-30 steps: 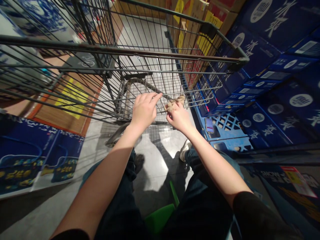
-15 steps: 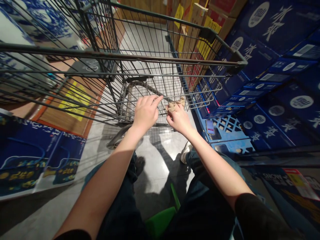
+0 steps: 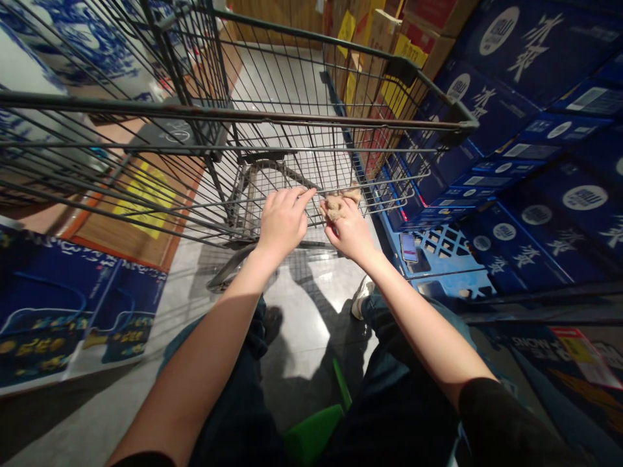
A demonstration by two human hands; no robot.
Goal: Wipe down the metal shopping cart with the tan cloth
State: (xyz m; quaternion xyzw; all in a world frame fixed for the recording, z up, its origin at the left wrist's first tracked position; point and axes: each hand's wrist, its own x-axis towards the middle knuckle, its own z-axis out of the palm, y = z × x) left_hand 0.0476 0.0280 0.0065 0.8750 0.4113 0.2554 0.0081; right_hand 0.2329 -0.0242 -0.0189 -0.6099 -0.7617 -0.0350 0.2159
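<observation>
A dark wire shopping cart (image 3: 272,118), tilted in view, stretches across in front of me. My left hand (image 3: 282,220) is at its lower wires, fingers curled over them and the index finger reaching right; the fingertips are partly hidden. Just to the right, my right hand (image 3: 350,227) is closed on a crumpled tan cloth (image 3: 335,206), which is pressed against a cart wire. Part of the cloth sticks out beyond the fingers.
Blue boxes (image 3: 525,136) are stacked at the right, above a blue plastic pallet (image 3: 448,250) with a phone (image 3: 409,247) on it. Blue-and-white jars (image 3: 97,45) and a wooden platform (image 3: 92,230) stand left. Below me is something green (image 3: 314,431).
The cloth under my right hand has shifted and bunched slightly to the left. My left hand stays nearly in place. The view has tilted a little.
</observation>
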